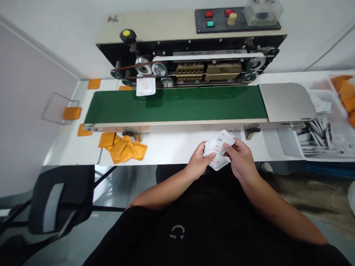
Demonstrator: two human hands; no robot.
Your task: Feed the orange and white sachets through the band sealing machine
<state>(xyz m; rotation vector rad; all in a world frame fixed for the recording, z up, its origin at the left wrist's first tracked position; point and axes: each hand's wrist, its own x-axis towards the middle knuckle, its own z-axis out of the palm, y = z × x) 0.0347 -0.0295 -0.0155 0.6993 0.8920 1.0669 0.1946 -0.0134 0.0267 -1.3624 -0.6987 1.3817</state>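
- White walls close in around a white table, and a band sealer [192,43] stands along its far edge, with red and teal buttons on its top panel and a transparent plastic box [263,10] at the right end.
- Just in front of the sealer runs a green conveyor belt [173,105], ending at a steel plate [287,102] on the right.
- One white sachet [145,86] lies on the belt's far edge near the left end, right below the sealer's pulleys.
- Your left hand [198,161] and your right hand [239,160] are together at the table's near edge, in front of the belt.
- Between them you hold a few white sachets [219,149], fanned slightly and printed in red and black. The fingers of both hands are curled around them, pinching them from either side, with neither hand open.
- Orange pouches [122,149] lie heaped at the table's near left, against the belt's front rail (more sit beyond the belt's left end, one on a wire rack [60,108]).
- At the right end of the table, a white tray [325,131] holds a jumble of white and black sachets, and a further tray [346,92] behind it holds orange pouches.
- Down to your left, past the table's edge, stands a black chair [60,199].
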